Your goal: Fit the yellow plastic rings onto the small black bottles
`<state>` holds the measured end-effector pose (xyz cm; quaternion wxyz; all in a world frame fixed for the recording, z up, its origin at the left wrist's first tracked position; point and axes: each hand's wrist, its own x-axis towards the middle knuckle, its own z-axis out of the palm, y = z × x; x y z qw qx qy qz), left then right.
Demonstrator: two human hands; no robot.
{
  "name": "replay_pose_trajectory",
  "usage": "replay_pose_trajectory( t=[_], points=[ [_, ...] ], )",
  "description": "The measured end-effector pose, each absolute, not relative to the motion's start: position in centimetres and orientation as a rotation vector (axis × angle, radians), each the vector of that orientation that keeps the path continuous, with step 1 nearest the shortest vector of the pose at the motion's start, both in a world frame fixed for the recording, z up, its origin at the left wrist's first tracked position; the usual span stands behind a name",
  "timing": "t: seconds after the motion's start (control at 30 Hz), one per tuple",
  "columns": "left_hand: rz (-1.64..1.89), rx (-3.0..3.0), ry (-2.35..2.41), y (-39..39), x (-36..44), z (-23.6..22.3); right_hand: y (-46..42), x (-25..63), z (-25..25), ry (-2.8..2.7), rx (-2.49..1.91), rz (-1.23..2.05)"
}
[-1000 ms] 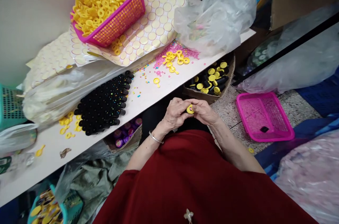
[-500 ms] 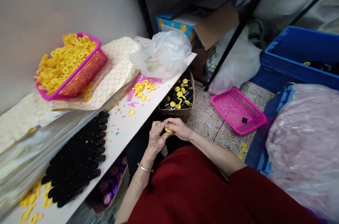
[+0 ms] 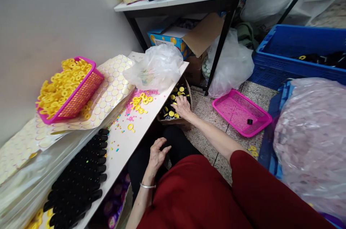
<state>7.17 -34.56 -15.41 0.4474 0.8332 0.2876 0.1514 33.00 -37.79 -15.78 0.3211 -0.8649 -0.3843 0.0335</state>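
While looking down past a red top, see first the long pale table (image 3: 144,120), running diagonally beside the lap. Find the blue crate (image 3: 297,69) far right, near a big clear bag (image 3: 313,142) of pinkish stuff. On the table, note black cylinders (image 3: 78,171) packed close in slanting rows, beside long plastic wrap. Behind, on sheets of round stickers (image 3: 113,90), spot a pink basket (image 3: 83,93), heaped with yellow ring pieces (image 3: 65,84). On the speckled floor, log a pink tray (image 3: 229,108) with one small black piece (image 3: 250,122) inside. Just under the table edge, find the open carton (image 3: 177,123), full of black pieces with yellow discs (image 3: 171,113). See the right hand (image 3: 183,108) reaching into it, palm down, fingers bent over the pieces; cannot tell if pinching one. See the left hand (image 3: 157,154) above the lap, holding nothing visible, fingers loosely curled and slightly parted, thumb apart. Smallest: pink beads (image 3: 150,92), scattered near loose yellow rings (image 3: 140,102).
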Motion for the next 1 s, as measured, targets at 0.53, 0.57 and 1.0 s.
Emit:
replay_pose_trajectory(
  t=[0.53,0.57,1.0],
  points=[
    [0.266,1.994,0.797,-35.3,6.6,-15.8,-32.5,38.8,-16.1,-0.743,-2.332,0.097],
    [0.267,1.99,0.8,-35.4,6.6,-15.9,-32.9,38.9,-16.2,-0.794,-2.354,0.103],
    [0.296,1.975,0.788,-35.3,6.3,-16.7,-34.3,36.9,-17.2,-1.164,-2.493,0.123]
  ],
)
